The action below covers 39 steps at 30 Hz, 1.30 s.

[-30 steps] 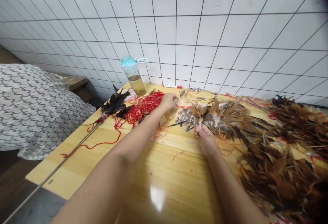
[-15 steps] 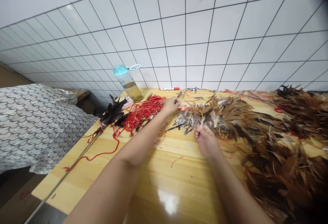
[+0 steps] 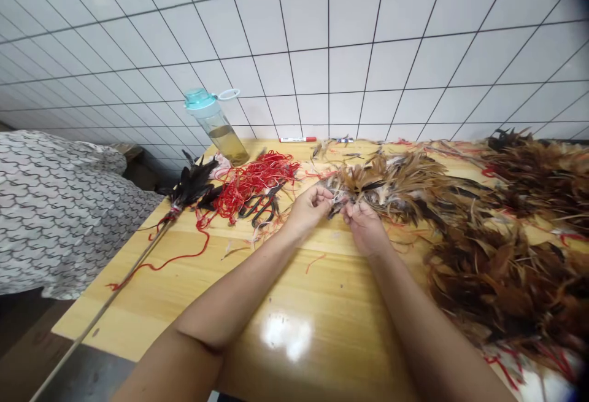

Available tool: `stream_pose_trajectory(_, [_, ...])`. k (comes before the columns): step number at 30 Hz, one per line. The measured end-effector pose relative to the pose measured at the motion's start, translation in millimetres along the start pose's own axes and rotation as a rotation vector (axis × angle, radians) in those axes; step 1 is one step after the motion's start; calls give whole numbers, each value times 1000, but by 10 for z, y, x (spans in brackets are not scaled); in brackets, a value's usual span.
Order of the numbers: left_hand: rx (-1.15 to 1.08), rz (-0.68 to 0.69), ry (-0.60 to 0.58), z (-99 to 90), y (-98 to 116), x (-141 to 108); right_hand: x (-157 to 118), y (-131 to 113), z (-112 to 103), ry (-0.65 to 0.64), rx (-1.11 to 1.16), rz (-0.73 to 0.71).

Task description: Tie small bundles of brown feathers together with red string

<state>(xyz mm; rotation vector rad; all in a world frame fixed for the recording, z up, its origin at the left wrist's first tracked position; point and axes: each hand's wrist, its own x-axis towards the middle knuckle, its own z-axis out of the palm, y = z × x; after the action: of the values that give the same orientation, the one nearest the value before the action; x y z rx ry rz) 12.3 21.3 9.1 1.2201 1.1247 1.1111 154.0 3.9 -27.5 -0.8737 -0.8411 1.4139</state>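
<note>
My left hand [image 3: 313,207] is closed in a pinch at the left end of a heap of tan and grey feathers [image 3: 409,180], with pale feather bits at its fingertips. Just to the right, my right hand [image 3: 363,224] pinches at the near edge of the same heap, its fingertips close to the left ones. What lies between the fingers is small and partly hidden, but looks like feathers. Left of my hands, black-handled scissors [image 3: 260,210] lie beside a tangle of red string [image 3: 257,175].
Dark brown feathers [image 3: 506,279] cover the table's right side. A feather duster's black head [image 3: 191,184] lies at left, its stick [image 3: 115,294] passing the edge. A bottle [image 3: 225,141] and red-and-white marker [image 3: 297,139] are by the tiled wall. Patterned cloth [image 3: 69,212] hangs at far left.
My left hand has come back from beyond the red string toward my right hand, uncovering the scissors. The right hand stays at the feather heap. The view has tilted slightly.
</note>
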Motion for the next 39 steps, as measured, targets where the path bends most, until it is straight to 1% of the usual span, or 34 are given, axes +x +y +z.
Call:
stream_pose_trajectory(3, [11,62,-10,18,-74,1,-11,7,31,-4,-4,4])
stream_pose_trajectory(7, [28,86,-50,28,-112,-8,-12,16,44,-11,-8,-8])
stream_pose_trajectory(12, [16,61,-89,36,-107,-28,-15,11,35,-34,8,-18])
stream_pose_trajectory(18, [16,26,-44,2,-137,-6,-35,-31,44,-30,24,10])
stream_pose_trajectory(22, [17,30,-54,-9,-151,5,-31,-26,38,-30,26,9])
stream_pose_trajectory(25, [-12,32,-61,4,-132,-5,-27,-21,32,-28,23,9])
stream_pose_trajectory(28, [-91,20,-51,21,-112,-22,-29,-25,31,-40,30,-2])
stream_pose_trajectory(33, [-236,-4,-128,37,-124,-38,-35,-25,28,-48,-1,-2])
stream_pose_trajectory(39, [-258,22,-205,62,-166,-42,-22,9,6,-72,-4,1])
